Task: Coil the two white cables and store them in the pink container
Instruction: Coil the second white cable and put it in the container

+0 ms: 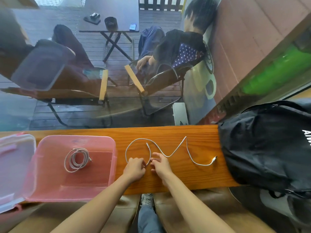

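One white cable [76, 159] lies coiled inside the open pink container [107, 179] at the left of the wooden counter. A second white cable [178, 146] lies on the counter to the container's right, with one loop formed at its left end and the rest snaking right to a plug near the backpack. My left hand [134, 169] pinches the bottom of that loop. My right hand [160, 164] touches the cable just beside it, fingers curled around the strand.
The container's clear lid [15, 167] lies open at the far left. A black backpack [269, 148] fills the counter's right end. Behind the counter is a glass pane, with a person seated in a chair [168, 69] outside.
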